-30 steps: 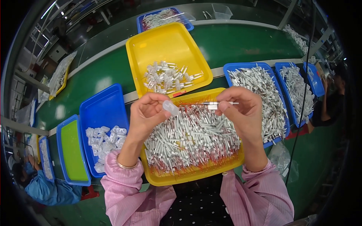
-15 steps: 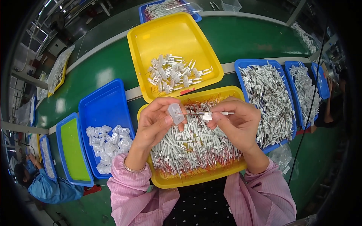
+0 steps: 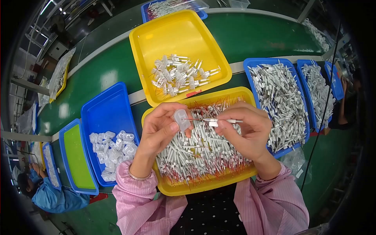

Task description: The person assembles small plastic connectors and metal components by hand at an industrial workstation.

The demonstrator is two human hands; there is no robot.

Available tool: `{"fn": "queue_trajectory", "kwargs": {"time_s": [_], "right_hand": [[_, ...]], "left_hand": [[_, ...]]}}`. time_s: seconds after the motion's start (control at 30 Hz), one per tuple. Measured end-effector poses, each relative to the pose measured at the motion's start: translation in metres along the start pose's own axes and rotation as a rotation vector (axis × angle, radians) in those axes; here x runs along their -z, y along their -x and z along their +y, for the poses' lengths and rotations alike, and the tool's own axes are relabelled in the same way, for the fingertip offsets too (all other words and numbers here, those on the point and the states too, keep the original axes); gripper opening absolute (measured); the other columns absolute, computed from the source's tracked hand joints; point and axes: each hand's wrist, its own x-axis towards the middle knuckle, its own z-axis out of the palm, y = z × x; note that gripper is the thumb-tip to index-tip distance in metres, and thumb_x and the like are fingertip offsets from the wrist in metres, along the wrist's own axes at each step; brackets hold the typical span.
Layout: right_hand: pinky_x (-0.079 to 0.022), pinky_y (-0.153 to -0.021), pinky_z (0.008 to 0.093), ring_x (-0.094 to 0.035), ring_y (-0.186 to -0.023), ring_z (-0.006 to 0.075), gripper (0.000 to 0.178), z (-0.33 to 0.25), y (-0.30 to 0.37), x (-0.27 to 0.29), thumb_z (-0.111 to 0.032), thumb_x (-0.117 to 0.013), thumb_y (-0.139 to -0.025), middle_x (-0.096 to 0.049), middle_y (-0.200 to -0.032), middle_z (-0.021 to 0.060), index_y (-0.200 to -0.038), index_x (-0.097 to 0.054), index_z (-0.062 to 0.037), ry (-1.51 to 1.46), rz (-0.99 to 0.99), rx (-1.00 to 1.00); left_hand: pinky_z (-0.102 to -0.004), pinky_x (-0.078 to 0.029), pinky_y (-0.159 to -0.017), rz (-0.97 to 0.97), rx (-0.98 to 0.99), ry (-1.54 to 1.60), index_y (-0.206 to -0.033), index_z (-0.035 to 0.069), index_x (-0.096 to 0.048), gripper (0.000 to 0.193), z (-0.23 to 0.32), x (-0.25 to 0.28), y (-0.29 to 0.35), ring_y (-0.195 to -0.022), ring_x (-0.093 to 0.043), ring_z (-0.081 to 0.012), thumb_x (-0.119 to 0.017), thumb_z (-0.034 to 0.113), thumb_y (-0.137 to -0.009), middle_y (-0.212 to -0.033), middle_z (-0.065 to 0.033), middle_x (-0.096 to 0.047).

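Between the thumb and fingers of my left hand (image 3: 162, 127) is a small translucent white plastic cap (image 3: 181, 122), tilted with a flat face toward the right. My right hand (image 3: 248, 131) pinches a slim white wired tube (image 3: 232, 121) with a small white tag on it, held level. Its thin wires, one of them red, stretch left to the cap's face; whether their tips are inside a hole I cannot tell. Both hands hover over a yellow tray (image 3: 178, 190) heaped with similar white tubes with red wires.
Beyond it, another yellow tray (image 3: 176, 31) holds caps joined to tubes. A blue tray (image 3: 103, 100) of loose caps stands left, beside a blue-rimmed green tray (image 3: 79, 156). Blue trays of white tubes (image 3: 280, 105) line the right. A person in blue (image 3: 58, 196) sits far left.
My right hand has shifted slightly left and down, and the tube in it tilts a little more. The cap has turned slightly in my left hand. The view has moved a little.
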Motion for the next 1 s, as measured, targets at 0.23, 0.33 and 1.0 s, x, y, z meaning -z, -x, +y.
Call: {"fn": "queue_trajectory", "kwargs": {"time_s": [0.23, 0.33, 1.0], "right_hand": [[-0.046, -0.054, 0.0258, -0.060, -0.062, 0.0193, 0.016, -0.003, -0.003, 0.002, 0.009, -0.065, -0.064, -0.061, -0.073, 0.0127, -0.079, -0.063, 0.0031, 0.212, -0.059, 0.210], [-0.047, -0.053, 0.0274, -0.059, -0.062, 0.0220, 0.018, -0.007, -0.003, 0.002, 0.007, -0.066, -0.063, -0.060, -0.074, 0.0116, -0.080, -0.063, 0.0012, 0.269, -0.079, 0.243], [-0.046, -0.052, 0.0305, -0.057, -0.063, 0.0241, 0.020, -0.006, 0.000, 0.002, 0.006, -0.065, -0.062, -0.054, -0.077, 0.0113, -0.082, -0.060, 0.0023, 0.338, -0.184, 0.353]], "left_hand": [[-0.0322, -0.049, -0.068, -0.002, 0.014, 0.003, -0.115, -0.004, -0.046, 0.033, 0.000, 0.004, 0.002, -0.083, -0.058, -0.0212, -0.053, 0.004, -0.084, -0.100, -0.0174, -0.057], [-0.0312, -0.048, -0.068, -0.017, 0.010, -0.026, -0.115, -0.005, -0.046, 0.033, 0.001, 0.005, 0.001, -0.082, -0.057, -0.0196, -0.053, 0.002, -0.084, -0.099, -0.0164, -0.057], [-0.0284, -0.045, -0.066, -0.077, -0.018, -0.236, -0.115, -0.008, -0.051, 0.033, 0.003, 0.008, -0.001, -0.077, -0.055, -0.0184, -0.053, 0.000, -0.083, -0.097, -0.0150, -0.055]]}}
